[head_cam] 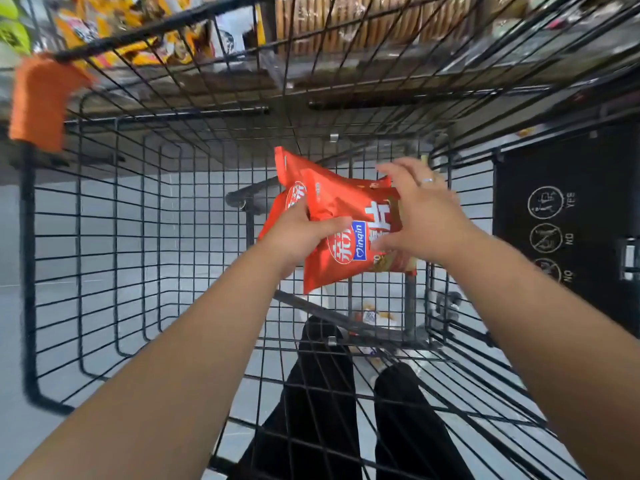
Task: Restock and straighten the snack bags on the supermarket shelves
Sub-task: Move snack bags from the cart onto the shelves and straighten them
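Inside a black wire shopping cart [114, 237], I hold red snack bags [339, 216] with white and blue print, at least two stacked together. My left hand [298, 237] grips their left edge, thumb lying across the front. My right hand [422, 216], with a ring on one finger, presses against the bags' right side with fingers spread. The bags hang above the cart's wire floor, tilted. Supermarket shelves [242, 88] with yellow and orange snack bags [145, 32] run along the top of the view, beyond the cart.
A small packet [374, 317] lies low in the cart near its floor. An orange handle cap [38, 102] sits on the cart's upper left corner. The black child-seat flap [561, 230] with printed symbols is at right. My dark trouser legs [325, 393] show through the wire.
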